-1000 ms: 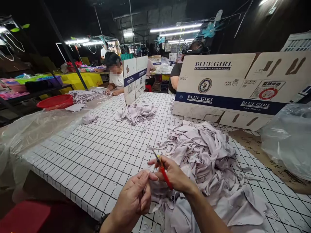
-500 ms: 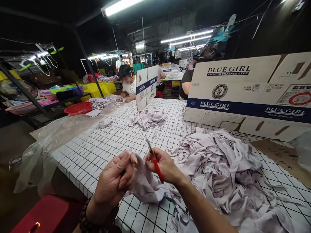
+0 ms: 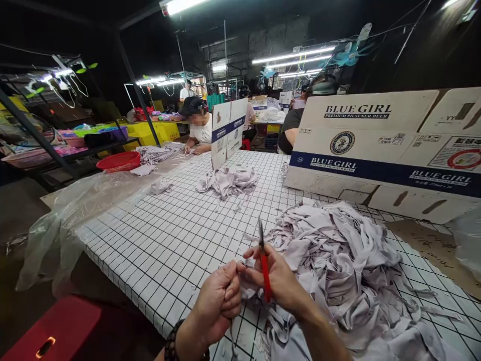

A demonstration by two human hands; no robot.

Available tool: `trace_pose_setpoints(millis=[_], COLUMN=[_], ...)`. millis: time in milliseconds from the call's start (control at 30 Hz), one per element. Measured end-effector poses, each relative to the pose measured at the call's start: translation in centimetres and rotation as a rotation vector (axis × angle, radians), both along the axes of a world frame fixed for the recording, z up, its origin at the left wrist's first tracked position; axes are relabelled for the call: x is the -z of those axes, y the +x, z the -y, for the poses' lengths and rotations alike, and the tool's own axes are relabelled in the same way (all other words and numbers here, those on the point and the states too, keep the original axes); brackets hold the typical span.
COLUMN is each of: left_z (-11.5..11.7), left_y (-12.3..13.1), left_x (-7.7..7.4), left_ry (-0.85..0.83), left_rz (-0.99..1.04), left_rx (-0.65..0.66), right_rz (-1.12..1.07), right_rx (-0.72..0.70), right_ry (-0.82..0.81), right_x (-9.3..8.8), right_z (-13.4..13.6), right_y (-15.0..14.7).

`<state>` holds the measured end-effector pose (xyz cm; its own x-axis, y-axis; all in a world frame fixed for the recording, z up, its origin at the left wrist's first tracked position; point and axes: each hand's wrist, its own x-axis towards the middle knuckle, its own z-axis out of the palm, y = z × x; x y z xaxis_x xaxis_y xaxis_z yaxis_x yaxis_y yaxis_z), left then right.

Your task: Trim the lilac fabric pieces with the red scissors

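Note:
My right hand (image 3: 280, 281) is closed around red-handled thread snips (image 3: 264, 263), blade pointing up. My left hand (image 3: 220, 301) is curled shut beside it, fingertips pinching a bit of pale lilac fabric (image 3: 251, 291) between the two hands. Both hands hover over the near edge of the white grid-patterned table (image 3: 169, 240). A big heap of the same lilac fabric pieces (image 3: 338, 260) lies just right of my hands and runs down under my right forearm.
A smaller lilac fabric pile (image 3: 229, 180) lies mid-table. Upright BLUE GIRL cardboard (image 3: 383, 150) walls the right side; a smaller cardboard divider (image 3: 227, 130) stands farther back. A seated person (image 3: 199, 130) works at the far end. Red basket (image 3: 118, 161), clear plastic sheeting (image 3: 86, 210) at left, red stool (image 3: 56, 331) below.
The view tilted and shifted. My hands came closer together near the table edge, the snips swung upright, and the fabric bunched in my left hand has shrunk to a small pinched piece.

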<state>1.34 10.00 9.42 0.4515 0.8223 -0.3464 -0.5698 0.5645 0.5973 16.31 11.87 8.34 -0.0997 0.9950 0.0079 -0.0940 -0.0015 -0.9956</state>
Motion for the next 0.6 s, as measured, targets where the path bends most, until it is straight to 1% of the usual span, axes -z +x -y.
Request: trace_pose_setpoints(millis=[67, 133, 200, 233, 300, 400, 500, 567, 600], left_z=[0.4, 0.9, 1.3, 1.4, 1.6, 1.6, 1.6, 1.6, 1.7], left_y=[0.4, 0.6, 0.7, 0.7, 0.8, 1.1, 1.2, 1.1, 1.0], left_x=[0.6, 0.8, 0.8, 0.8, 0.9, 1.3, 1.7, 1.7, 1.6], left_ry=[0.006, 0.016, 0.03, 0.042, 0.084, 0.139, 0.143, 0.134, 0.131], left_rz=[-0.01, -0.023, -0.043, -0.061, -0.105, -0.164, -0.18, -0.185, -0.189], left_rx=[0.002, 0.019, 0.038, 0.043, 0.039, 0.014, 0.01, 0.003, -0.007], right_rz=[0.014, 0.041, 0.078, 0.09, 0.081, -0.006, -0.052, -0.016, 0.011], right_rx=[0.053, 0.157, 0.24, 0.251, 0.199, 0.041, -0.089, -0.12, -0.106], right_ry=[0.034, 0.07, 0.112, 0.13, 0.141, 0.094, 0.047, 0.039, 0.041], right_x=[1.3, 2.1, 2.2, 2.1, 1.6, 1.2, 1.6, 2.2, 2.4], right_z=[1.0, 1.3, 1.1, 1.0, 0.8, 0.9, 1.0, 1.0, 0.9], right_y=[-0.8, -1.3, -1.4, -1.3, -0.8, 0.1, 0.6, 0.5, 0.4])
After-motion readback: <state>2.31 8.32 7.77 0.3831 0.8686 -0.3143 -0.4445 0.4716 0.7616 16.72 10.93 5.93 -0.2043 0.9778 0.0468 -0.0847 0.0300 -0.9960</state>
